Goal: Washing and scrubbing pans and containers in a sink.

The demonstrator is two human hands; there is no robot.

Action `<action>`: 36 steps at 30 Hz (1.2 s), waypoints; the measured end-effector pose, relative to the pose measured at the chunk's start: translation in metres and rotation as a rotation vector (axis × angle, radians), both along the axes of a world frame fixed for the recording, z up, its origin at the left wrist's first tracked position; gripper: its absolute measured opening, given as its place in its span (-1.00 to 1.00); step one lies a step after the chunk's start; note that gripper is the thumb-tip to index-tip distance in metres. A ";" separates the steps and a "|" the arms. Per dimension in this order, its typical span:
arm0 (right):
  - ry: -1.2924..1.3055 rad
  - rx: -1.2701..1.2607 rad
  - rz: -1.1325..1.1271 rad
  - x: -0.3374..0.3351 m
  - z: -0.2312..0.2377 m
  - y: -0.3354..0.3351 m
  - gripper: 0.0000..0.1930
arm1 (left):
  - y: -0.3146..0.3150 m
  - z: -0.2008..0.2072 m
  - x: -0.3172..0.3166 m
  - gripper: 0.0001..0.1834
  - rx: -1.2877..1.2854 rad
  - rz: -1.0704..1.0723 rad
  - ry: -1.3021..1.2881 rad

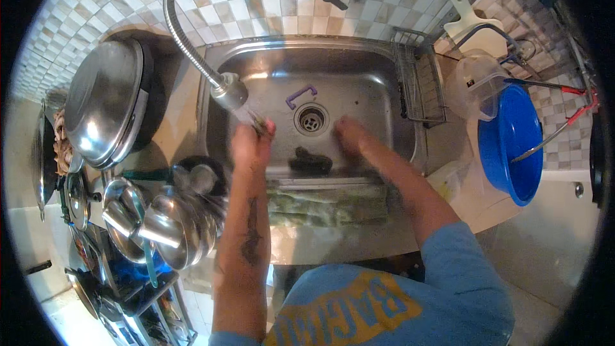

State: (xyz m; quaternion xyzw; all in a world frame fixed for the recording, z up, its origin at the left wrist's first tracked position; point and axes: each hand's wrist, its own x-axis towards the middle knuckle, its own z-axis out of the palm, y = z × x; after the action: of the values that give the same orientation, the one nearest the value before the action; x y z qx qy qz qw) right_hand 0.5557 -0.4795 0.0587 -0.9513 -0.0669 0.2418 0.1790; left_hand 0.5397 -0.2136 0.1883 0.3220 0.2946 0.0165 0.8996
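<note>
My left hand (253, 144) is at the left side of the steel sink (224, 70), right under the faucet head (229, 91), where water seems to run over it. Its fingers are closed around something small that I cannot make out. On the other side of the drain (312, 120), my right hand (349, 134) is low over the sink bottom, its fingers blurred. A purple bracket-shaped piece (300, 95) lies beyond the drain. Nearer to me rests a dark, lumpy scrubber or cloth (311, 160). A wet, greenish cloth (327, 206) covers the counter along the sink's front edge.
Stacked steel bowls and pans (176, 227) crowd the left counter, with a large lidded pot (106, 99) behind them. A wire rack (419, 80) hangs at the sink's right side. Beyond it stand a clear plastic container (477, 86) and a blue basin (512, 147).
</note>
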 end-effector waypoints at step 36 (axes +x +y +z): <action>-1.050 0.106 -0.342 0.053 0.192 -0.079 -0.70 | 0.002 -0.005 -0.021 -0.93 -0.012 -0.221 -0.072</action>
State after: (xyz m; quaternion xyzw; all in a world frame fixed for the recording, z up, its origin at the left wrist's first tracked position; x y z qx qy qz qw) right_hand 0.6089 -0.5586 0.2508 -0.9311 -0.0039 -0.3010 0.2059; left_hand 0.5187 -0.2113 0.1837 0.3463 0.2247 -0.0729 0.9079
